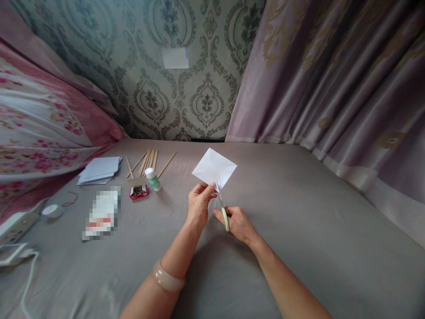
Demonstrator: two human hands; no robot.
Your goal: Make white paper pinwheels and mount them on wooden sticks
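My left hand point(199, 204) pinches the near corner of a white square of paper point(214, 168), holding it up over the grey bed sheet point(299, 212). My right hand point(237, 223) is closed round the green handles of a small pair of scissors point(223, 210). The blades point up into the paper's near corner, right beside my left thumb. A pale bangle sits on my left wrist.
At the left lie a stack of white paper sheets point(99, 170), several wooden sticks point(149, 160), a small glue bottle point(153, 179), a red box of pins point(138, 191), a tape roll point(50, 211) and a power strip point(15, 228). Floral bedding is at left, curtains at right.
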